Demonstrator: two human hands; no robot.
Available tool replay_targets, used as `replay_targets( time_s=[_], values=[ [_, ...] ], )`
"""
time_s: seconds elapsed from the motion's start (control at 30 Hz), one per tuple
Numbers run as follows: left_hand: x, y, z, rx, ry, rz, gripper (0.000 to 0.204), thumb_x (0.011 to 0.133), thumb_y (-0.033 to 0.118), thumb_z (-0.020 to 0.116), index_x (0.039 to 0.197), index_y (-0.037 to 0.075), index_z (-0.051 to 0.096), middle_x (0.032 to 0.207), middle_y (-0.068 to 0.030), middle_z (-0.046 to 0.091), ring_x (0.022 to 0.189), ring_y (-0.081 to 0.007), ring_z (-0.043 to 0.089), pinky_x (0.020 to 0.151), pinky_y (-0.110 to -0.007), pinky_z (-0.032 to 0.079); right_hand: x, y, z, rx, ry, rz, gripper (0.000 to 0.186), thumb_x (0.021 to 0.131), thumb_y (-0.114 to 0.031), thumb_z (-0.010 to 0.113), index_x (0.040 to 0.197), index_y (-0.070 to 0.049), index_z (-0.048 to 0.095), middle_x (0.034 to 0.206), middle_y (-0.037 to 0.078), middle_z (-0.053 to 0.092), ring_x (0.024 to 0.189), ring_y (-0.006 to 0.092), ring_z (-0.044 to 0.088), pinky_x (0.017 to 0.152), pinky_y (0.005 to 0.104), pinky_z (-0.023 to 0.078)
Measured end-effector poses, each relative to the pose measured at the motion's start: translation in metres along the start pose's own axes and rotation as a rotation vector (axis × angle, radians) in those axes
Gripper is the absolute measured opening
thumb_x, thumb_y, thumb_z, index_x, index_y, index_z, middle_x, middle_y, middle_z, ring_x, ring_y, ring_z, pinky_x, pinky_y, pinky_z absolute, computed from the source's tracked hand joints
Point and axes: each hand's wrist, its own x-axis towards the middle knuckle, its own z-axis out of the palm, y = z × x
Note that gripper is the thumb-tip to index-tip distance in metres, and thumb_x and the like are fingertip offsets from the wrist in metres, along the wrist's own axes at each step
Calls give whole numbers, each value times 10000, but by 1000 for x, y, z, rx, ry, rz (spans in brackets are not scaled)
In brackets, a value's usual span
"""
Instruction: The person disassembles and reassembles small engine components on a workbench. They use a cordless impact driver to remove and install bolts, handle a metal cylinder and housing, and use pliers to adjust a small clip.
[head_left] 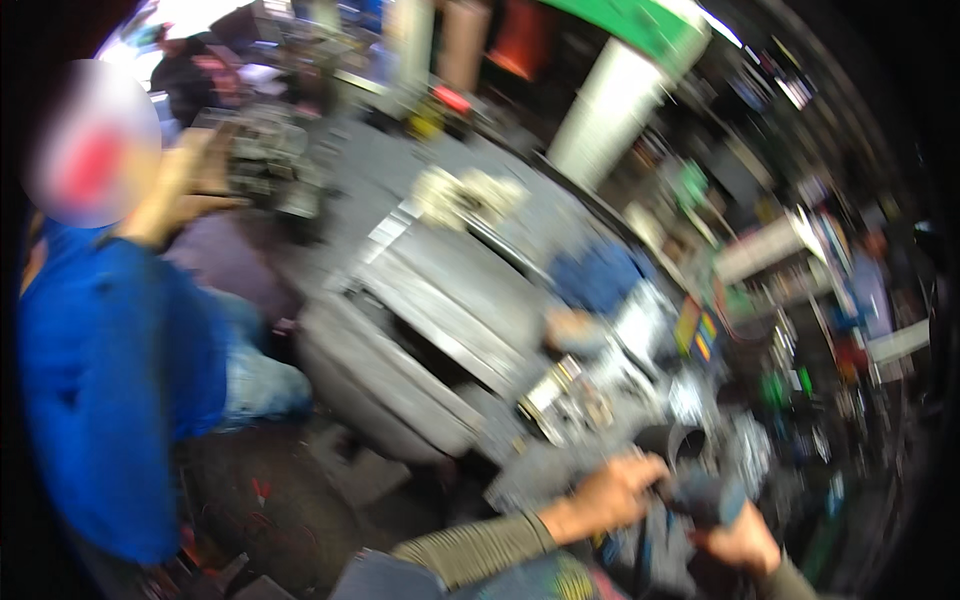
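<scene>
The picture is smeared by motion. At lower right, my left hand (610,492) has its fingers bent over the near end of a dark grey-blue object (705,498), too blurred to name. My right hand (740,540) grips that object from the right. Just beyond them is a dark cylindrical piece (670,442). A shiny metal part (560,400) lies above my left hand, and crumpled silvery plastic (640,330) lies farther back.
A co-worker in blue (120,380) is at left, hands by a metal assembly (275,160). A large grey metal piece (450,290), pale rag (460,195) and blue cloth (595,270) lie on a workbench (370,170). A white post (600,120) stands behind.
</scene>
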Motion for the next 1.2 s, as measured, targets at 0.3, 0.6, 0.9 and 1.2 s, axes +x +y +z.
replay_targets(
  time_s=[0.3,0.6,0.9,1.2],
  values=[
    [9,5,-5,54,-9,-31,403,744,8,790,1120,71,660,1027,-139,715,952,-362,707,856,-438,573,-10,6,3,142,75,267,553,730,-104,798,1264,-85,657,1198,187,709,1086,425,670,935,467,545],
    [11,6,-4,53,-56,-78,449,740,25,801,1166,58,664,1063,-146,727,1022,-362,708,921,-427,563,-13,22,14,53,85,146,619,714,-132,800,1308,-82,631,1254,180,678,1132,398,652,979,457,533],
    [3,4,-18,-137,-80,-515,1089,608,207,987,1516,25,414,1377,-211,608,1305,-353,594,1106,-437,474,-15,29,14,-53,85,55,448,701,-191,805,1112,-66,680,1036,157,710,964,392,681,842,480,551],
    [-8,-21,-8,-224,-5,-444,998,614,154,930,1482,14,457,1223,-199,685,1136,-324,694,1010,-427,544,4,4,-21,-65,-88,239,469,680,-257,821,1097,-75,707,1000,163,726,893,387,702,784,480,553]
  ],
)
